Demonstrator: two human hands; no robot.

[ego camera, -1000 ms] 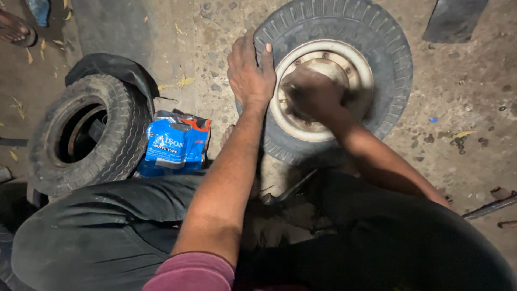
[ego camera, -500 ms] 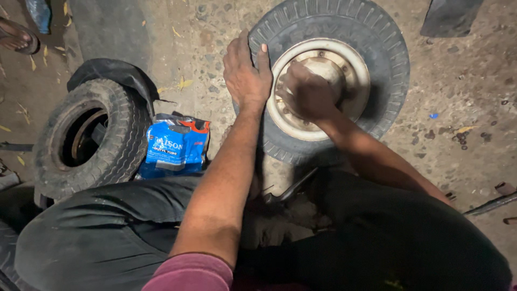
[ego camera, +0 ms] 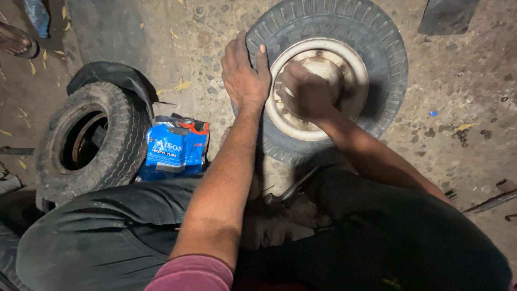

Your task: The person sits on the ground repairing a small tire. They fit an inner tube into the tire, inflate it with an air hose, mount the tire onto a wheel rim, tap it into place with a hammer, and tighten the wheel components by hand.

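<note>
A big wheel [ego camera: 377, 48] lies flat on the dirty floor [ego camera: 463, 108] in front of the person, just past the knees. It has a black tyre with a worn, pale metal rim [ego camera: 353, 81] in the middle.

The left hand [ego camera: 243, 75] lies flat on the left side of the tyre. Its fingers [ego camera: 237, 46] are spread open and press down on the rubber, with the thumb by the edge of the rim. It sits in the same spot as half a second ago.

The right hand [ego camera: 306, 91] is on the rim, near the middle hub. Its fingers are curled shut like a fist. I cannot tell if there is something inside them. A second ago this hand was blurry from moving; now it looks sharp. It has hardly changed place on the rim.

To the left stands a smaller old tyre [ego camera: 86, 143] with a floppy black rubber tube [ego camera: 110, 75] hanging over its top. A blue packet [ego camera: 175, 148] lies between that tyre and the person's left arm. None of these have moved.

A thin metal tool [ego camera: 295, 186] lies on the floor between the knees, just below the wheel. Another metal bar [ego camera: 493, 200] pokes in at the right edge.
</note>
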